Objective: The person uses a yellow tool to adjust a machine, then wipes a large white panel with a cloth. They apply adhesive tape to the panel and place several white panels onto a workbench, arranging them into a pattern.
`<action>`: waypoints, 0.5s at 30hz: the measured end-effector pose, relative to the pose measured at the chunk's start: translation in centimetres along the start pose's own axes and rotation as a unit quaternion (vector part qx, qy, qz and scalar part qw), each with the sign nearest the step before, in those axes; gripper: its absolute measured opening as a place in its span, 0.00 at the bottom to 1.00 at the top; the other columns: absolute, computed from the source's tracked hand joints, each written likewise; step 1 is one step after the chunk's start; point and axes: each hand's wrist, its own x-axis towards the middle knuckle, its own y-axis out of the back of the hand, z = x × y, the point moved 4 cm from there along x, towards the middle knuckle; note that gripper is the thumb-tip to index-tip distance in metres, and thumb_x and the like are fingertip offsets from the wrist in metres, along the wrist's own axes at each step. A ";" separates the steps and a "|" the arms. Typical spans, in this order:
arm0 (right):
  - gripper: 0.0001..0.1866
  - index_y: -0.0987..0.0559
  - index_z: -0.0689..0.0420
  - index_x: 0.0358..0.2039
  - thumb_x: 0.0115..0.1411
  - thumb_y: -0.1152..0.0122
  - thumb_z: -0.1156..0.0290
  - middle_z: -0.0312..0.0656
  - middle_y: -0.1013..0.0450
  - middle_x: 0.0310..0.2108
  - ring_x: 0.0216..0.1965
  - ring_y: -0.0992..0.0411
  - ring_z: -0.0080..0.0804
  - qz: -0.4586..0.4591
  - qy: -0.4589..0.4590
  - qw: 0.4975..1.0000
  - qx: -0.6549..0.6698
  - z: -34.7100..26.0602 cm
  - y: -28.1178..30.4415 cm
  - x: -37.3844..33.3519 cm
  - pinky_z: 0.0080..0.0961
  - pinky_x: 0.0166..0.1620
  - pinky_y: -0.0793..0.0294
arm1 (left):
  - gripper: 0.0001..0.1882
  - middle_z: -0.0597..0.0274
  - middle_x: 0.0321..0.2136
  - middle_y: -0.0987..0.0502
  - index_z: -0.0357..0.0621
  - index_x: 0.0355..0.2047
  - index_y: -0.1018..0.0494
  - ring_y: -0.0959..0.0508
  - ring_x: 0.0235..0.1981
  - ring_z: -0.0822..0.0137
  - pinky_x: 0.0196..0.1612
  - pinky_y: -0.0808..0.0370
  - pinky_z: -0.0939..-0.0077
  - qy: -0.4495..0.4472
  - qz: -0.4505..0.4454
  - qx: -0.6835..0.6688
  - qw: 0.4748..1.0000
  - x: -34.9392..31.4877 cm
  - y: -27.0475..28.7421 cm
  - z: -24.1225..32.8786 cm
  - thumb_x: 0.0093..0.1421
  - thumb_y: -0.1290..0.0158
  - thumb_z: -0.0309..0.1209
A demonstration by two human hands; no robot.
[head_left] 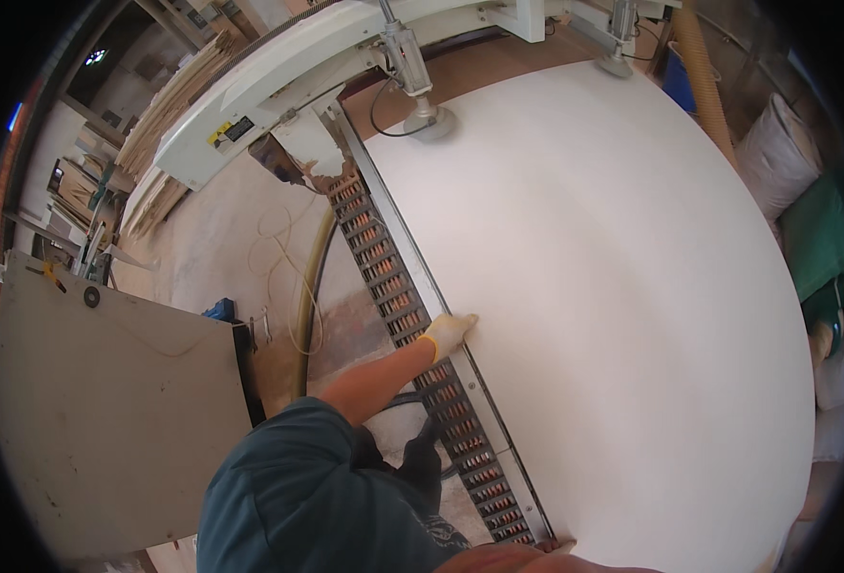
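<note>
A large white panel (pixel 622 315) lies flat across the machine bed. My left hand (pixel 448 336), in a white glove with a yellow cuff, is closed over its left edge, with the fingers bunched and a fingertip on the top face. Lower down the same edge, at the bottom of the view, my right hand (pixel 557 545) shows only in part; its fingers are mostly hidden. Beside the edge runs a metal rail (pixel 398 224) and a dark slotted strip (pixel 390 277).
Above the panel's far side, a white machine beam (pixel 278 91) carries a cylinder with a round pressing foot (pixel 431 122) and a second foot (pixel 615 65). A grey cabinet (pixel 116 411) stands at left. A hose (pixel 312 306) lies on the floor. Sacks (pixel 775 158) line the right side.
</note>
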 end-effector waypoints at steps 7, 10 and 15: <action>0.27 0.41 0.44 0.18 0.76 0.55 0.50 0.29 0.52 0.14 0.15 0.55 0.24 -0.059 0.008 0.998 -0.029 -0.5 0.5 0.8 0.27 0.21 0.52 | 0.23 0.65 0.20 0.27 0.38 0.27 0.23 0.29 0.19 0.70 0.21 0.34 0.68 0.079 -0.010 -0.013 0.997 0.9 0.0 0.9 0.67 0.41 0.48; 0.28 0.37 0.47 0.21 0.77 0.60 0.46 0.31 0.49 0.15 0.15 0.51 0.26 -0.081 0.022 0.996 -0.038 -0.1 0.3 1.6 0.26 0.20 0.50 | 0.26 0.62 0.19 0.26 0.38 0.25 0.23 0.29 0.18 0.68 0.22 0.33 0.65 0.060 -0.054 0.048 0.996 1.2 0.5 0.9 0.68 0.44 0.50; 0.31 0.35 0.45 0.19 0.68 0.53 0.34 0.30 0.43 0.14 0.12 0.49 0.26 0.128 0.064 0.984 -0.103 -0.8 -0.6 2.9 0.26 0.16 0.49 | 0.30 0.57 0.18 0.23 0.38 0.21 0.23 0.26 0.17 0.66 0.24 0.29 0.63 -0.094 -0.187 0.125 0.970 1.3 4.6 0.1 0.69 0.47 0.51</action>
